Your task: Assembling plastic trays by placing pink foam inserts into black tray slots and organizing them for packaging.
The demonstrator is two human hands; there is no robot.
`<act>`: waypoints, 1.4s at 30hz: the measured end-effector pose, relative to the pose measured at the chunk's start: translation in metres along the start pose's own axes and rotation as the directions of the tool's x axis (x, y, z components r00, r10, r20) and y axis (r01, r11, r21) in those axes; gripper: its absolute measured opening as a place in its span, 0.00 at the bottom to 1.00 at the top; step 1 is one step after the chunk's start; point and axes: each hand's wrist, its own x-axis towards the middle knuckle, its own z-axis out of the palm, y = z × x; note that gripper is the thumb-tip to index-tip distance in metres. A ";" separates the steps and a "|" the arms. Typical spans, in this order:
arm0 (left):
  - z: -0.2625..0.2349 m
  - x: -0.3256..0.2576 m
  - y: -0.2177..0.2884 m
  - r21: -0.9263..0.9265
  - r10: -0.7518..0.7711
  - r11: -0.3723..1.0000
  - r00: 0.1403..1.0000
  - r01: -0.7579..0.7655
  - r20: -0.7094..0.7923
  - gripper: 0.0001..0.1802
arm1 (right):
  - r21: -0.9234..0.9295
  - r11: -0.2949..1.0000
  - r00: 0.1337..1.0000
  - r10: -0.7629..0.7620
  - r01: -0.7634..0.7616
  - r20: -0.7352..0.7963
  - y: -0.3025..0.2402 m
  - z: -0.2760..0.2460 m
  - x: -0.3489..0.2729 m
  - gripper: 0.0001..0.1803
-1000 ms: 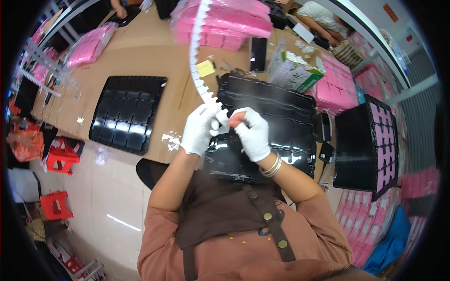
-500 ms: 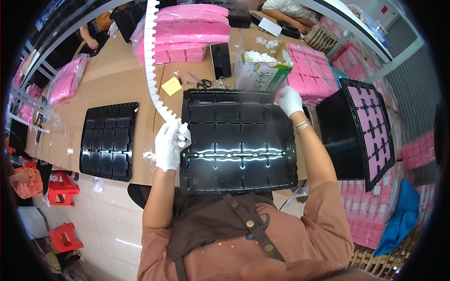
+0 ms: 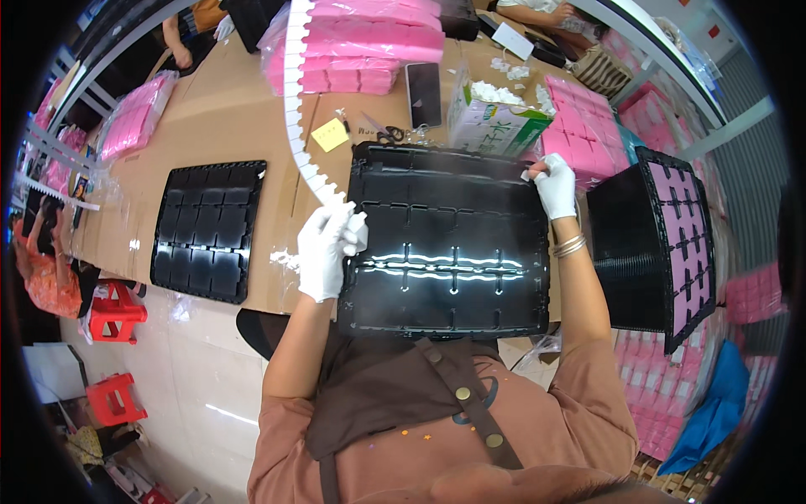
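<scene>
A large black plastic tray point(image 3: 453, 235) with rows of shallow compartments lies before me, a bright reflection across it. My left hand point(image 3: 324, 252), in a white glove, is closed at its left edge, pinching the lower end of a long notched white strip point(image 3: 295, 109). A loose white flap of the strip sticks out by the fingers. At the tray's far right corner, my right hand point(image 3: 557, 189), gloved with bare fingertips showing, is pinched closed. A small whitish piece seems to be at those fingertips, too small to name.
Left lies a smaller-looking black tray point(image 3: 208, 231). Right stands a tall stack of black trays point(image 3: 630, 244) with pink in its top. Beyond are a carton of white scraps point(image 3: 499, 94), scissors point(image 3: 389, 134), a phone point(image 3: 423, 94), a yellow note point(image 3: 330, 134) and pink packs point(image 3: 361, 50). Co-workers sit beyond.
The whole view has shifted, so things appear further right and slightly higher. My right hand has turned a little at the tray corner, showing its fingertips. My left hand still pinches the strip.
</scene>
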 end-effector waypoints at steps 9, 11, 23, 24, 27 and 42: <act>0.003 -0.008 0.000 -0.012 -0.025 1.000 1.000 0.025 0.017 0.09 | -0.400 0.917 0.998 0.040 -0.020 0.043 -0.002 0.012 0.006 0.03; -0.004 -0.007 -0.005 0.031 0.000 1.000 1.000 -0.001 0.024 0.14 | -0.398 0.917 0.998 0.041 -0.015 0.057 0.005 0.015 0.008 0.04; 0.002 -0.011 -0.002 0.047 0.004 0.999 0.999 -0.002 -0.041 0.13 | 0.048 0.996 0.977 0.067 -0.078 0.202 0.025 -0.005 0.008 0.05; -0.001 -0.011 -0.002 0.048 0.002 0.999 0.999 0.000 -0.048 0.13 | 0.113 0.994 0.997 0.000 -0.009 0.081 0.009 -0.011 0.003 0.06; -0.005 -0.011 -0.002 0.046 -0.007 0.999 1.000 0.008 -0.014 0.12 | 0.178 0.981 0.993 0.089 -0.074 -0.073 -0.021 -0.012 0.001 0.05; 0.026 -0.024 -0.009 -0.023 0.041 0.999 0.997 -0.039 0.065 0.12 | 0.715 0.566 0.907 0.172 -0.410 0.384 -0.196 0.093 -0.107 0.06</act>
